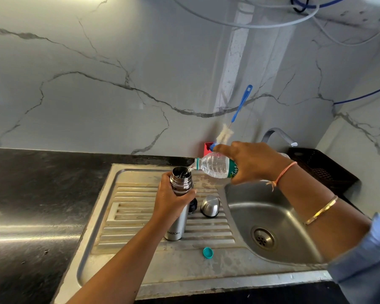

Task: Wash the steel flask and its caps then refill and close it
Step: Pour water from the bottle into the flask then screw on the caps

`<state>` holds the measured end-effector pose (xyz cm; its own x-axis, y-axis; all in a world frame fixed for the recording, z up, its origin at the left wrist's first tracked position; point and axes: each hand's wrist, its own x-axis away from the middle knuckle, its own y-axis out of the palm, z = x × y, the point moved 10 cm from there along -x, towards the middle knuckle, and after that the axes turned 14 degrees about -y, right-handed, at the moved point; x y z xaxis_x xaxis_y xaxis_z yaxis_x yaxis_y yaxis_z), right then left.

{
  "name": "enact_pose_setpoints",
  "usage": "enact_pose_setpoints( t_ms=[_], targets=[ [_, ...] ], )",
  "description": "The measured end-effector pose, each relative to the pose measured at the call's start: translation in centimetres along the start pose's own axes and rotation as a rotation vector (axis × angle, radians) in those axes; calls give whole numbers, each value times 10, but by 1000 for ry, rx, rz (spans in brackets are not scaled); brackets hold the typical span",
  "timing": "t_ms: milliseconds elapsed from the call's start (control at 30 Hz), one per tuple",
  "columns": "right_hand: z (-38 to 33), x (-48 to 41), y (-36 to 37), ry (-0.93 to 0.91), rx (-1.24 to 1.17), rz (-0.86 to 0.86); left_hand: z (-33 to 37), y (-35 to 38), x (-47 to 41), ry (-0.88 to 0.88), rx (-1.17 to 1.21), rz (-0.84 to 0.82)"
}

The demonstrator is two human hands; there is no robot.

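Note:
The steel flask [178, 224] stands upright and uncapped on the ribbed drainboard [130, 216]. My left hand [171, 200] grips its upper body just below the open mouth. My right hand [250, 161] holds a clear plastic water bottle [213, 166] tilted on its side, and water streams from its neck into the flask. The steel outer cap [210, 206] sits dome-up right of the flask. A black inner cap [193, 206] lies between them, partly hidden by the flask and my thumb.
A teal bottle cap [207, 252] lies on the drainboard's front. The sink basin [272, 218] is to the right, with a tap [280, 136] behind. A blue bottle brush [239, 108] stands in a red holder [207, 148]. A black basket [320, 170] sits at far right.

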<state>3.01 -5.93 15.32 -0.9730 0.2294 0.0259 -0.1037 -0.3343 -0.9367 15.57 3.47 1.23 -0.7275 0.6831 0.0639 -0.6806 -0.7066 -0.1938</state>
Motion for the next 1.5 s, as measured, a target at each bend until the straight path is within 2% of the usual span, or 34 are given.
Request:
enact_pose_setpoints(
  t_ms=[733,1500],
  targets=[
    [-14,-13,-10,-45,46,-3,0,-1,-1,15,19,0],
    [-33,-34,-36,-116,308,5,-1,0,-2,39,14,-9]
  ],
)
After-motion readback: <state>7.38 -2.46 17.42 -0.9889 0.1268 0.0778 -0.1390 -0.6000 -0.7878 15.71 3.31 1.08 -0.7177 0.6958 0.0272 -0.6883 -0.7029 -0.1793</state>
